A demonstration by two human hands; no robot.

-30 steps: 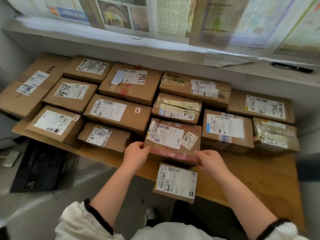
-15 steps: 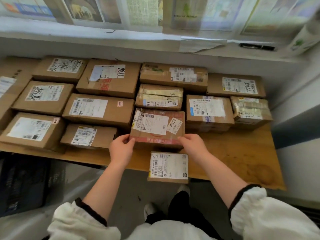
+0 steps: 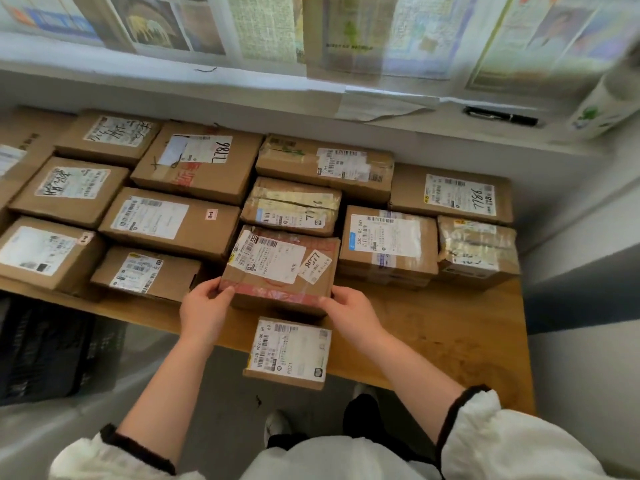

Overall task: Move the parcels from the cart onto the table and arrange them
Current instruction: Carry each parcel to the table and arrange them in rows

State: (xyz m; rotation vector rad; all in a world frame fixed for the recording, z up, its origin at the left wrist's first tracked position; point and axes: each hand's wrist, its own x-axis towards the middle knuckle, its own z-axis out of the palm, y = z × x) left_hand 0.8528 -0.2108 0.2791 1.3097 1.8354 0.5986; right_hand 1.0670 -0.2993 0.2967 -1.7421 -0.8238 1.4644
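Red-taped parcel [image 3: 280,271] on wooden table [image 3: 450,327] in front row of boxes, left hand [image 3: 204,311] gripping its near-left corner, right hand [image 3: 349,311] gripping near-right corner, small labelled parcel [image 3: 289,353] overhanging table's near edge just below

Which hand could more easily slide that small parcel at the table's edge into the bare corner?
Probably the right hand: nearer the small parcel and beside the bare tabletop. It and the left hand grip the red-taped parcel.

Cardboard parcels [image 3: 280,268] (glossy tape), matt wooden table [image 3: 450,327].
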